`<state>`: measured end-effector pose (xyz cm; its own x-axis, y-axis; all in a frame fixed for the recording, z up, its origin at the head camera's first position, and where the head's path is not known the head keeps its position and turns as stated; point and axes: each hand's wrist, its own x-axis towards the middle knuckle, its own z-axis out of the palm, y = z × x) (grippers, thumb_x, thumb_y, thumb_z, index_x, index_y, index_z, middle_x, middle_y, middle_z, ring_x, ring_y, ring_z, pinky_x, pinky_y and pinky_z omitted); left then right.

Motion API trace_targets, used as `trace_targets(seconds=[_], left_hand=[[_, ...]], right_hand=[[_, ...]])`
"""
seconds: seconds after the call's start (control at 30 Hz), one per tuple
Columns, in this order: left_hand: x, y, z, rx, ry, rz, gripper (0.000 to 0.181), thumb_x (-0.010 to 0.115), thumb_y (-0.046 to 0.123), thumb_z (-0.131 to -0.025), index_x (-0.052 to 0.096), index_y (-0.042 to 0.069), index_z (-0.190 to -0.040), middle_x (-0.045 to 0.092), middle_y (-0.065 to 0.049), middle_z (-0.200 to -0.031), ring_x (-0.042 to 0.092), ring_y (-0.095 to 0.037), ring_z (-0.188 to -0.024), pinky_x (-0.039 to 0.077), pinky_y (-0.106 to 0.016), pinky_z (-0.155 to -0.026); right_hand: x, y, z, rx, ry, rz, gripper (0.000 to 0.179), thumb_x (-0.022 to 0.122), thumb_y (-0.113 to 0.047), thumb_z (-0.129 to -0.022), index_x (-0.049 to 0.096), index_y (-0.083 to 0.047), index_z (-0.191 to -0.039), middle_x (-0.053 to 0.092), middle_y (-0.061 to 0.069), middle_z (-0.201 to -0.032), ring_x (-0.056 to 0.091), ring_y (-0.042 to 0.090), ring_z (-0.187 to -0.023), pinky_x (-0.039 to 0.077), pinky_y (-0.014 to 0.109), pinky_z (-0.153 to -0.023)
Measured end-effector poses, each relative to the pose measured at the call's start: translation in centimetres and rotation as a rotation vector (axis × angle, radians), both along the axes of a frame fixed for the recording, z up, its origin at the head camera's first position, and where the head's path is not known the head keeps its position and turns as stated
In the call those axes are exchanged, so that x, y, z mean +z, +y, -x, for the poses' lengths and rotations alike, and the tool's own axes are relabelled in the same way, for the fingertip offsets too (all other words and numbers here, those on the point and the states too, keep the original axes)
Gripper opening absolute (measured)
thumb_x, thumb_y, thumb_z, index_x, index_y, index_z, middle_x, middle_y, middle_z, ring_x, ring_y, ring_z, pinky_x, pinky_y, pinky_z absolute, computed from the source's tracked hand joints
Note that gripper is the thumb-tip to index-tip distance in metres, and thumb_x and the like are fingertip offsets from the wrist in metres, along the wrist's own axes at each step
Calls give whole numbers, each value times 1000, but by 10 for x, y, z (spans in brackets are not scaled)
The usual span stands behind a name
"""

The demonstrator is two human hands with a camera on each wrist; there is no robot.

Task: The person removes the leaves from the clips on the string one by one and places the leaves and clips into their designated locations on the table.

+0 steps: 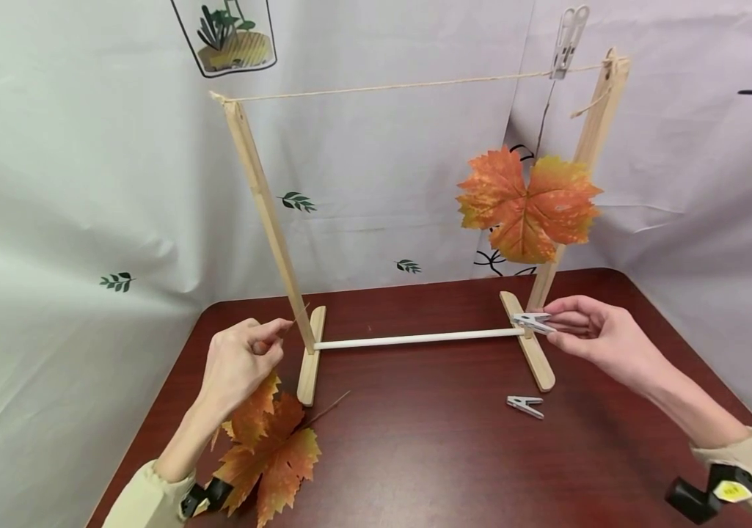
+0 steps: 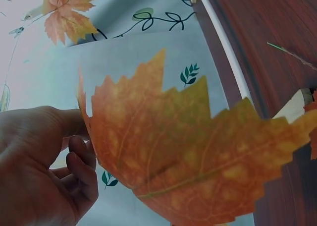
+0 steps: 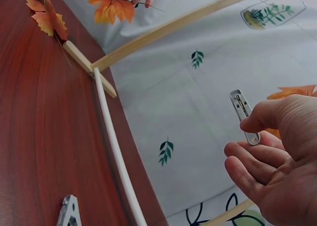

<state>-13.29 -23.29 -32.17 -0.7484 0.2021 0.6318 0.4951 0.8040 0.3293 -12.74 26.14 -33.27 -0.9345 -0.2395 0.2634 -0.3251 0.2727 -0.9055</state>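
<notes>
White printed cloth [image 1: 376,220] is hung behind a reddish-brown desk [image 1: 428,455], near whose far edge a wooden stand [image 1: 266,213] is placed.
Above the left edge, the stem of a lobed autumn leaf [image 2: 173,141] is pinched between thumb and finger of the left hand [image 1: 237,359]; a grey clothespin [image 1: 533,321] is held by thumb and fingers of the right hand [image 1: 603,337], near the stand's right post. Twine [image 1: 389,87] is strung between the post tops, and from it, toward the right, a hanging leaf [image 1: 524,209] is suspended by its stem from a clipped clothespin [image 1: 567,44]. Low down, the stand's two sides are joined by a white rod [image 1: 415,339]. On the desk, a loose clothespin [image 1: 524,405] is laid toward the right edge, and a resting leaf [image 1: 283,462] is laid near the left edge.
</notes>
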Motion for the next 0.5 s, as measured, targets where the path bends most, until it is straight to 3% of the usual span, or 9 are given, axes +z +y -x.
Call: trace_targets(seconds=[0.5], left_hand=[[-6,-6,-5,5,-82,82,36,75,-8,-72,81,12,-101,59,7,-69,49,-3,-52,33,-24,-43]], right_hand=[[-21,3,-10,-24,-47,-14,31,70,8,-88,58,7,-116,73,-4,-104,69,4,-96,55,20,-74]])
